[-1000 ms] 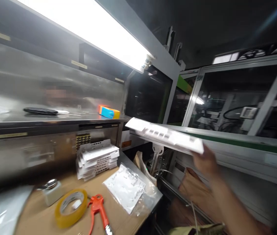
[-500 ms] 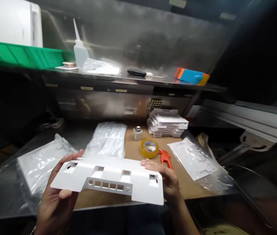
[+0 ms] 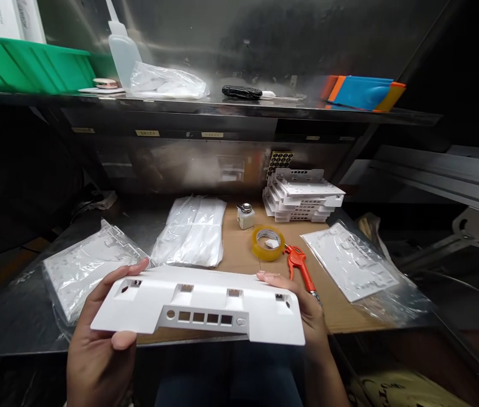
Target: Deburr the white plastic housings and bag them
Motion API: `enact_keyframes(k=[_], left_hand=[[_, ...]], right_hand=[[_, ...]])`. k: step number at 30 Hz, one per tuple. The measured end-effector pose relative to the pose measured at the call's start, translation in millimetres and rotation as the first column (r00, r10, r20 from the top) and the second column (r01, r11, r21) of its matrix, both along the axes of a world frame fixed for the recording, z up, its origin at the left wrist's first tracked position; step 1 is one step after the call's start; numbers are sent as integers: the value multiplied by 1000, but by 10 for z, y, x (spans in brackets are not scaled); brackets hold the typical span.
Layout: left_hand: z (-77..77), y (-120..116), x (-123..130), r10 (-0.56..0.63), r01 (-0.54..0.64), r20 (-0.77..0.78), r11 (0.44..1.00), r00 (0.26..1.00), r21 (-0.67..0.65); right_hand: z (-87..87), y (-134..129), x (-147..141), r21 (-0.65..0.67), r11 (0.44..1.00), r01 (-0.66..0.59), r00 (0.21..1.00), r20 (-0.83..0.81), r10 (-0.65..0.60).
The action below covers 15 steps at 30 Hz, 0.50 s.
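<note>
A white plastic panel [image 3: 205,294] with square cutouts and a recessed row of ports is held up above the table's front edge. My left hand [image 3: 104,333] grips its left end, thumb below and fingers behind the top edge. At the right end, my right hand [image 3: 307,311] holds the panel, with fingertips on its top edge and the rest partly hidden behind it. Beyond the panel lie a roll of yellow tape [image 3: 268,252] and a red air gun [image 3: 301,265] on brown cardboard [image 3: 341,305].
Similar white panels [image 3: 303,195] are stacked at the back right. Bagged white parts lie left [image 3: 91,265] and right [image 3: 352,263], with a white plastic-wrapped bundle [image 3: 191,232] between. A small dispenser bottle [image 3: 245,217] stands near the tape. Overhead, a metal shelf [image 3: 205,107] holds a green bin [image 3: 31,65].
The view has shifted, so the shelf appears higher and the table items farther right. The panel looks more level, still held in both hands.
</note>
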<state>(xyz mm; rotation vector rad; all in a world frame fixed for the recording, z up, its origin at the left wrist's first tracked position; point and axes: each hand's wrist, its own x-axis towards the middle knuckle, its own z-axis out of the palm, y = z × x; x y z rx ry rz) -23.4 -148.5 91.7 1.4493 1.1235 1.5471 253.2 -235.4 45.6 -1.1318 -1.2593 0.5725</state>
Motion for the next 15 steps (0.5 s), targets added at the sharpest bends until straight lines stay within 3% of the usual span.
enact_keyframes(k=[7,15], left_hand=[[5,-27,34,-74,73,57,997,996,17],[5,-78,73,-70,79,198,996,978,-38]], right_hand=[[-88,8,52,-66,998,24,1000,-12,-25],[-69,39,51,-110,992,58,998,7,-57]])
